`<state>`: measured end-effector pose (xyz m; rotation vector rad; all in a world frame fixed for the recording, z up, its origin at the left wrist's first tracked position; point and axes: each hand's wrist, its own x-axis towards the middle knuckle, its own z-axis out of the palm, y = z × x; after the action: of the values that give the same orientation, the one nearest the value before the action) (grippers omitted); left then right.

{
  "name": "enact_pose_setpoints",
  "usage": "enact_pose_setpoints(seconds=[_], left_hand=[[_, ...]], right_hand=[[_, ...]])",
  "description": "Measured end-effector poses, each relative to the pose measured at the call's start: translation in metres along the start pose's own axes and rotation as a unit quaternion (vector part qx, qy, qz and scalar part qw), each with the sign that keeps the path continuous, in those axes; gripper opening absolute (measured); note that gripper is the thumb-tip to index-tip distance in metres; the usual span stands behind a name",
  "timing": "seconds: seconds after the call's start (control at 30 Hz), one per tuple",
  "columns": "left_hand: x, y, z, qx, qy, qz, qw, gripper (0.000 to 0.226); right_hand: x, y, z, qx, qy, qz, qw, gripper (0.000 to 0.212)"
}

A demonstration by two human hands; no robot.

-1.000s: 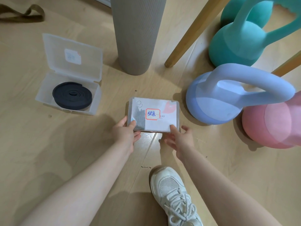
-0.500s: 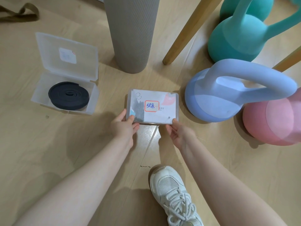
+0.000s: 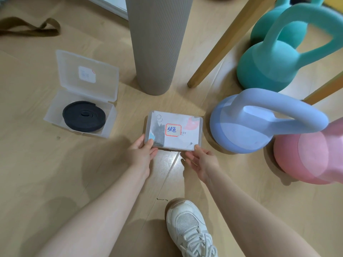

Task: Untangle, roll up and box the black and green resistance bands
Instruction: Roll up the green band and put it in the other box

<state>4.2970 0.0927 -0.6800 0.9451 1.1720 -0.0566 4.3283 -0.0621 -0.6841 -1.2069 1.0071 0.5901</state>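
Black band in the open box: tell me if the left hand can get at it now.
Probably yes. The open box has its lid back, the black band lies uncovered, and bare floor separates it from the left hand, which first must let go of the closed box.

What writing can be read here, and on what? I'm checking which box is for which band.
"绿色": blue handwriting on a red-edged sticker on the closed box that both hands hold.
"UFF": printed on that box's card beside the sticker; the start is covered, and the small line below is too small to read.
Sticker on the open box's lid: too faint to read.
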Motion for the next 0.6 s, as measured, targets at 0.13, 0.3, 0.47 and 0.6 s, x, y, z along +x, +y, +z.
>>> enact_pose_setpoints(seconds=[0.13, 0.3, 0.47, 0.6], left_hand=[[0.003, 0.001, 0.004, -0.017, -0.001, -0.014, 1.000, 0.050], [0.001, 0.002, 0.008, -0.046, 0.024, -0.016, 0.999, 0.048], [0.005, 0.004, 0.006, -0.055, 0.024, -0.028, 0.998, 0.043], [0.010, 0.006, 0.006, -0.054, 0.029, -0.025, 0.998, 0.047]], right_hand=[[0.001, 0.008, 0.013, 0.059, -0.064, 0.015, 0.996, 0.024], [0.004, 0.002, 0.026, 0.028, -0.058, 0.074, 0.995, 0.020], [0.001, 0.006, 0.036, -0.021, -0.102, 0.134, 0.985, 0.014], [0.001, 0.012, 0.049, 0.037, -0.055, 0.124, 0.990, 0.009]])
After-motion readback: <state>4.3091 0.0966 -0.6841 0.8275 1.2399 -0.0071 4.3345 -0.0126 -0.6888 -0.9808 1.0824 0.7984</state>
